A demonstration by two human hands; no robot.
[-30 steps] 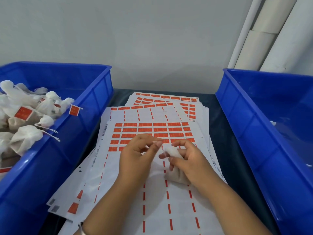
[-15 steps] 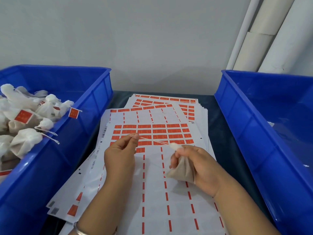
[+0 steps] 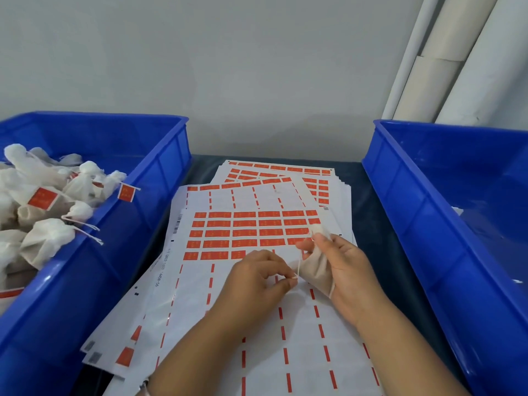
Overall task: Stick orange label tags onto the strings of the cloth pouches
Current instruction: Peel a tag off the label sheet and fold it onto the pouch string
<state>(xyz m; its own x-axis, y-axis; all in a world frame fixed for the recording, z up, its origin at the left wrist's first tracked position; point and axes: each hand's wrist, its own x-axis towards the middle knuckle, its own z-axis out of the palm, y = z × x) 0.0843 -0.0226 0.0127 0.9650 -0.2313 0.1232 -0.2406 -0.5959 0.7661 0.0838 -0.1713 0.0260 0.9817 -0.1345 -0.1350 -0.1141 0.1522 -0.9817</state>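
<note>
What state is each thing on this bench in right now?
Left hand: pinching the string end.
Right hand: gripping the pouch.
Pouch: held, no tag on it.
String: pulled out from the pouch.
Top label sheet: partly peeled, five rows left.
Left bin: holds pouches, some tagged.
Right bin: contents mostly out of view.

Head camera looks forward and down, close.
</note>
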